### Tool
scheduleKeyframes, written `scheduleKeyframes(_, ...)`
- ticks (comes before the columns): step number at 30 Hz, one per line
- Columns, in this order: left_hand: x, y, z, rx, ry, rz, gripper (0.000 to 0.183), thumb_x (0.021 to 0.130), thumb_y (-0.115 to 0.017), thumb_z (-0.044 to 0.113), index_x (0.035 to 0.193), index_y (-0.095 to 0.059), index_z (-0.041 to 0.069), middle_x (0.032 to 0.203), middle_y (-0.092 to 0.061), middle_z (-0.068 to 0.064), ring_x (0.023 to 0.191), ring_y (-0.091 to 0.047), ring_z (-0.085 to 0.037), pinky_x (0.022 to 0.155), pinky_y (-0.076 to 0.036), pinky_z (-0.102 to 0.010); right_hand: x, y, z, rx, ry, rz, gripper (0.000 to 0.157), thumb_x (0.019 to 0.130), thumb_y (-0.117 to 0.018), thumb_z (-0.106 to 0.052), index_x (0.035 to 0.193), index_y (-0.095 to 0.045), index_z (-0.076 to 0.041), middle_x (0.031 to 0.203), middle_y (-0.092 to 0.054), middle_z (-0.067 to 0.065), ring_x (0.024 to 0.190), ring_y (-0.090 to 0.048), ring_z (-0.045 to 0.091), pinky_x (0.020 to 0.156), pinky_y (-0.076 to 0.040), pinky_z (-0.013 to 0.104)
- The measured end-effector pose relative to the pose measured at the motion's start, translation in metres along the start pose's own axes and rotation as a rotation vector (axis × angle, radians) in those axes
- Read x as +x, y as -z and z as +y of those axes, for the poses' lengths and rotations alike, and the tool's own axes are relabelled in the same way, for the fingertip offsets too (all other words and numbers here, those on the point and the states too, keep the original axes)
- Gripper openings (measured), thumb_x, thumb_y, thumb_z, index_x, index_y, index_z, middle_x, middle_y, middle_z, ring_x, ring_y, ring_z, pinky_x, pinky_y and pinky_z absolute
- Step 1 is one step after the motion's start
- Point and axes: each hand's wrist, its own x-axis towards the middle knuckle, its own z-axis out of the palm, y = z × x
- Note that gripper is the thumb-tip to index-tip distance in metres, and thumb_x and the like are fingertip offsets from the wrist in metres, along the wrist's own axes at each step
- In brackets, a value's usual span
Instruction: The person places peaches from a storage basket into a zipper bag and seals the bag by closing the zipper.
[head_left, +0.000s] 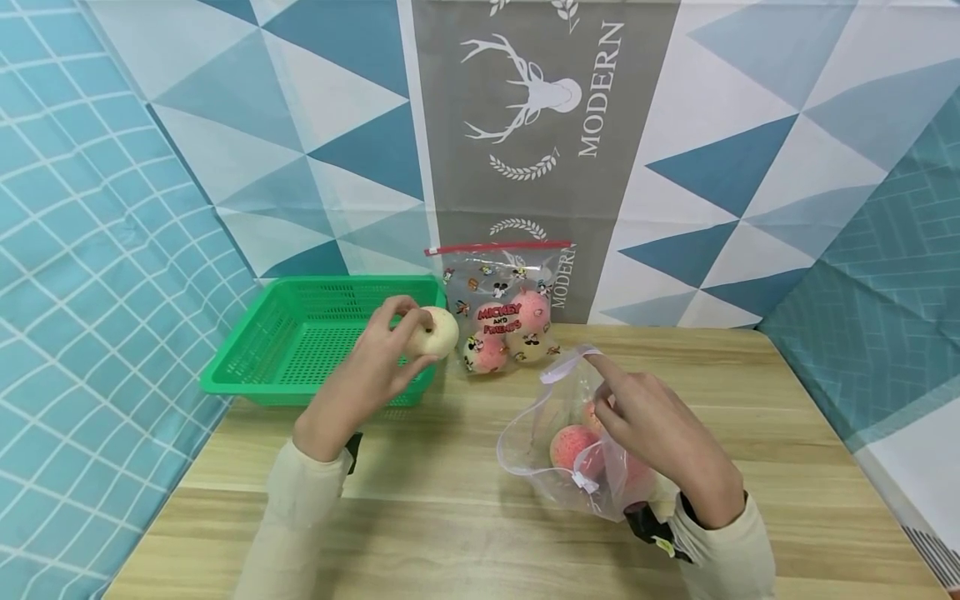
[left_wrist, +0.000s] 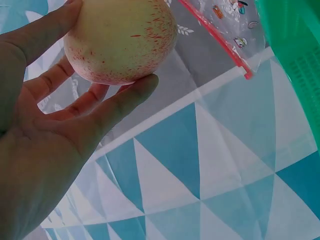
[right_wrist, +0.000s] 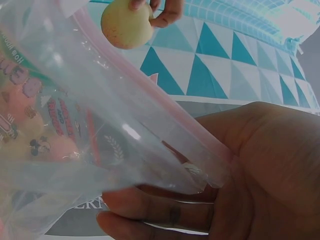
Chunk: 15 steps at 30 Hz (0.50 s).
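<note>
My left hand [head_left: 375,354] grips a pale yellow peach [head_left: 440,335] between thumb and fingers, over the right end of the green basket. Red specks cover part of that peach's skin in the left wrist view. On the right, my right hand [head_left: 656,425] pinches the rim of a clear zip bag [head_left: 551,492], whose mouth gapes toward the left. Pinkish peaches [head_left: 572,446] lie inside this bag, partly covered by the hand. In the right wrist view the bag's pink-tinted edge [right_wrist: 165,107] runs in between thumb and fingers.
A green plastic basket [head_left: 262,396] stands at the back left. Beside it, a second clear zip bag [head_left: 480,279] with a red slider strip and cartoon print stands upright against the patterned backdrop [head_left: 487,100], holding several peaches. Everything stands on a wooden table [head_left: 420,517].
</note>
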Motion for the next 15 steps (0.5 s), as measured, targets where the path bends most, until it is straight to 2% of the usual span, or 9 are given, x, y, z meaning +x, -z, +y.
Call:
scheduleKeyframes(10,0.0,0.0,0.011,0.01,-0.044,0.009,0.043,0.082,-0.082,0.014,0.115,-0.054,0.011,0.123,-0.048,-0.01,0.112,-0.047,-0.026,0.08,-0.052,-0.039,0.0,-0.001,0.001,-0.005,0.017,0.009,0.054,0.093,-0.058,-0.002,0.144,-0.046,-0.009,0.071,-0.058,-0.007,0.052,-0.043,0.005,0.052,-0.04,0.025)
scheduleKeyframes(15,-0.001,0.001,0.021,0.008,-0.038,-0.007,0.048,0.083,-0.082,0.014,0.119,-0.051,0.011,0.126,-0.048,-0.009,0.115,-0.046,-0.025,0.081,-0.054,-0.037,0.0,-0.001,0.0,-0.013,0.021,0.016,0.054,0.093,-0.059,-0.003,0.145,-0.045,-0.007,0.07,-0.058,-0.008,0.052,-0.043,0.005,0.052,-0.04,0.025)
